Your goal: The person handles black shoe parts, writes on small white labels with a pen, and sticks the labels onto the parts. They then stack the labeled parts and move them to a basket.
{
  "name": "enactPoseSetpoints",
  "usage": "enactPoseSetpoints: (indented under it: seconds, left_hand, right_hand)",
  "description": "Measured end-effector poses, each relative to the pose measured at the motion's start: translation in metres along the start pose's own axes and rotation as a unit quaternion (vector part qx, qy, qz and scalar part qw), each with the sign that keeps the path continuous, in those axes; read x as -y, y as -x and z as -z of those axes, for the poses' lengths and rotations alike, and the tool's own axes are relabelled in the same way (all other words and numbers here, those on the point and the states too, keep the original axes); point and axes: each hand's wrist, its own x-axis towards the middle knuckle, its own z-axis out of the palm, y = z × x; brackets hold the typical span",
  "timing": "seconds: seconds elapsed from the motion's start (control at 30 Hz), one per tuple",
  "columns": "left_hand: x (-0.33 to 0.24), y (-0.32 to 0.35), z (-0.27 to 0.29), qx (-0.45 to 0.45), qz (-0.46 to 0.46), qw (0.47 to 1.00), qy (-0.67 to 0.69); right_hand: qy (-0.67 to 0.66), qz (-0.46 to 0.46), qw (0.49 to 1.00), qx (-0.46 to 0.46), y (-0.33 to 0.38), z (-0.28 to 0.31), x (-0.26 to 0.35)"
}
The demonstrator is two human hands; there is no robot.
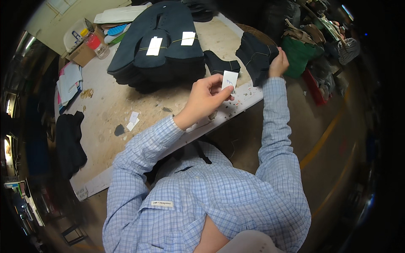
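Note:
My left hand [202, 98] pinches a small white paper tag [229, 79] with a handwritten mark, held above the table's front edge. My right hand [279, 64] grips the right side of a bundle of dark cut pieces [254, 58], which has a thin band around it. The fingers behind this bundle are partly hidden. A smaller dark bundle [219, 64], also banded, lies just beyond the tag. Farther back rests a large stack of dark shoe-upper-shaped pieces [162, 67], with two white slips [154, 46] tucked under bands on top.
The worktable [99, 139] carries paper slips [133, 121], a dark scrap [119, 130], rubber bands [87, 93] and another dark bundle [70, 143]. A bottle with a yellow cap [96, 44] stands at the far left. Beyond the right edge are a green sack [298, 55] and a red bin [314, 86].

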Motion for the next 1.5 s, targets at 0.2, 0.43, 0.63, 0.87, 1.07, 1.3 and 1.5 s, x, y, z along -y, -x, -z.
enactPoseSetpoints:
  seconds: [0.2, 0.43, 0.63, 0.87, 1.07, 1.3, 1.5]
  left_hand:
    - [0.01, -0.027, -0.011, -0.07, -0.05, 0.994, -0.061]
    - [0.021, -0.011, -0.011, -0.128, -0.163, 0.912, -0.354]
    - [0.038, 0.016, -0.001, -0.087, -0.267, 0.802, -0.527]
    - [0.027, 0.0, -0.005, -0.101, -0.228, 0.798, -0.549]
    - [0.02, -0.044, -0.003, -0.075, -0.161, 0.763, -0.622]
    - [0.018, -0.061, -0.006, -0.047, -0.15, 0.717, -0.679]
    - [0.018, -0.065, 0.002, -0.014, -0.224, 0.651, -0.726]
  right_hand:
    - [-0.092, 0.113, 0.94, 0.31, 0.063, 0.042, 0.154]
    - [-0.096, -0.019, 0.945, 0.311, 0.097, -0.004, 0.16]
    - [0.03, 0.002, 0.924, 0.382, 0.1, -0.014, 0.124]
    - [0.087, -0.014, 0.905, 0.416, 0.088, -0.01, 0.112]
    - [0.022, -0.032, 0.932, 0.36, 0.082, -0.023, 0.115]
    - [0.048, 0.007, 0.913, 0.405, 0.092, -0.024, 0.11]
    - [0.047, 0.0, 0.914, 0.402, 0.095, -0.021, 0.111]
